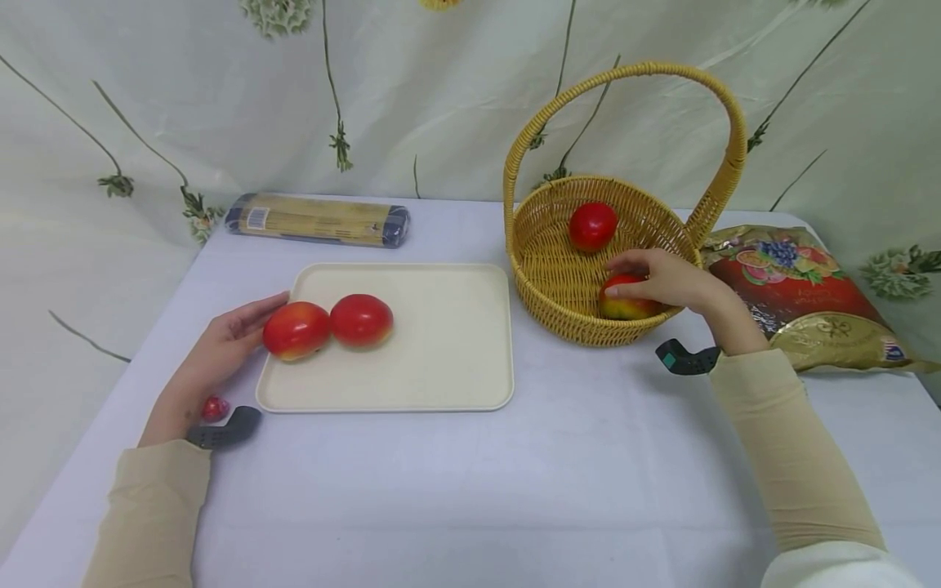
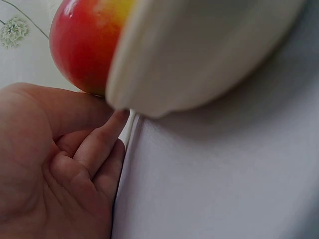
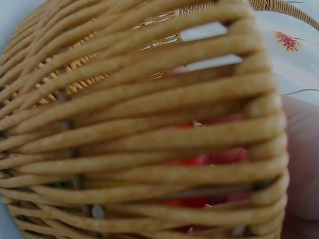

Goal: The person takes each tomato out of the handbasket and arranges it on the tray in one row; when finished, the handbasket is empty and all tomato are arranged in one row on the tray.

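On the left, my left hand (image 1: 237, 327) is at the left rim of the cream tray (image 1: 441, 343), beside a red-yellow mango (image 1: 296, 331). The left wrist view shows the thumb and fingertips around the tray's corner, under the mango. A second red mango (image 1: 362, 320) lies against the first on the tray. My right hand (image 1: 665, 282) reaches into the wicker basket (image 1: 555, 282) and grips a red, yellow and green mango (image 1: 625, 306). Another red fruit (image 1: 592, 227) lies deeper in the basket. Basket wickerwork (image 3: 139, 134) covers most of the right wrist view, hiding the fingers.
A wrapped roll-shaped packet (image 1: 316, 219) lies behind the tray. Right of the basket is a red and gold candy bag (image 1: 816, 294). One small wrapped candy (image 1: 215, 409) sits near the left wrist. The basket's tall handle (image 1: 650, 69) arches over it.
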`<move>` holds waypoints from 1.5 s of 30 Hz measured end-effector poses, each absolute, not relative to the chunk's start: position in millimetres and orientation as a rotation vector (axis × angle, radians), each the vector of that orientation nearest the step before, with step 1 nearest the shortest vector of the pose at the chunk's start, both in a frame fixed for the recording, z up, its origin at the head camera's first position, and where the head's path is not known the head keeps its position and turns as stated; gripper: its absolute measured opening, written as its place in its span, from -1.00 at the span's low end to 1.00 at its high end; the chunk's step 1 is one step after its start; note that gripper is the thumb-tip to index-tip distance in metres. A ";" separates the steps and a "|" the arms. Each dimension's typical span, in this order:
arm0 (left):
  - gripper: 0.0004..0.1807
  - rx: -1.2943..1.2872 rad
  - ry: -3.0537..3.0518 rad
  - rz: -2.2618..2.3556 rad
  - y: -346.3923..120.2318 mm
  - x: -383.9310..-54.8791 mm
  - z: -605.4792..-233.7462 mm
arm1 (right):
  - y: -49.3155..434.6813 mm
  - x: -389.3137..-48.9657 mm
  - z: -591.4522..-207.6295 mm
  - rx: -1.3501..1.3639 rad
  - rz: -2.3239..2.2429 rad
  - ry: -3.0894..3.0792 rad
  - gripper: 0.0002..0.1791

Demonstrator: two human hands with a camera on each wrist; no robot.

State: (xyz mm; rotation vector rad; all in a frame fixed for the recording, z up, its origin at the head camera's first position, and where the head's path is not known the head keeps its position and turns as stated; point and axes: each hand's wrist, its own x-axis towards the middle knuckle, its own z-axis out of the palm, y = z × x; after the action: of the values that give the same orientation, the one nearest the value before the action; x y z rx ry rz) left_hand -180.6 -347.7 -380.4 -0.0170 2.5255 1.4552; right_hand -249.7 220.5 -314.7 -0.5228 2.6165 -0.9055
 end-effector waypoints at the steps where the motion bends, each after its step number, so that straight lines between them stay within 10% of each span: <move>1: -0.35 -0.015 2.528 1.454 -347.7 -180.5 -380.5 | 220.6 -250.2 -314.7 -0.526 -0.907 2.611 -0.49; 45: -0.36 -0.011 2.559 1.418 -347.1 -179.0 -380.5 | 219.1 -248.1 -308.5 -0.484 -1.177 2.640 -0.49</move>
State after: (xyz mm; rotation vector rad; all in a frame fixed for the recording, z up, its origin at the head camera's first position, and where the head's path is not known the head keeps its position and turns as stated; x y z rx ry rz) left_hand -179.0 -347.1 -380.5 -0.0114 2.5587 1.4182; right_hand -248.1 219.1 -308.5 -0.4837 2.6405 -1.1774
